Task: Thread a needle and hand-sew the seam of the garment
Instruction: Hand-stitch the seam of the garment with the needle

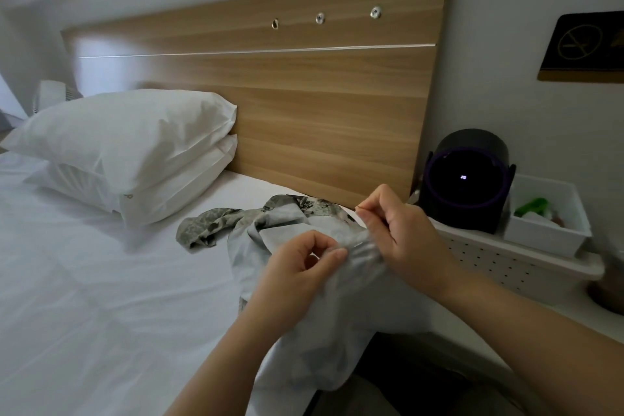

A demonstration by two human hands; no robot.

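A pale grey garment (324,341) with a green leaf print on its other side lies bunched at the bed's right edge and hangs over it. My left hand (300,267) pinches a fold of the cloth between thumb and forefinger. My right hand (401,236) is just right of it and slightly higher, with its lower fingers curled into the same bunched fold. Its thumb and forefinger are pressed together at the top, as if on something thin. Needle and thread are too fine to make out.
White bed sheet (101,297) spreads to the left, two stacked white pillows (135,152) against a wooden headboard (304,94). On the right, a white perforated shelf (506,257) carries a black round device (469,186) and a white bin (547,226).
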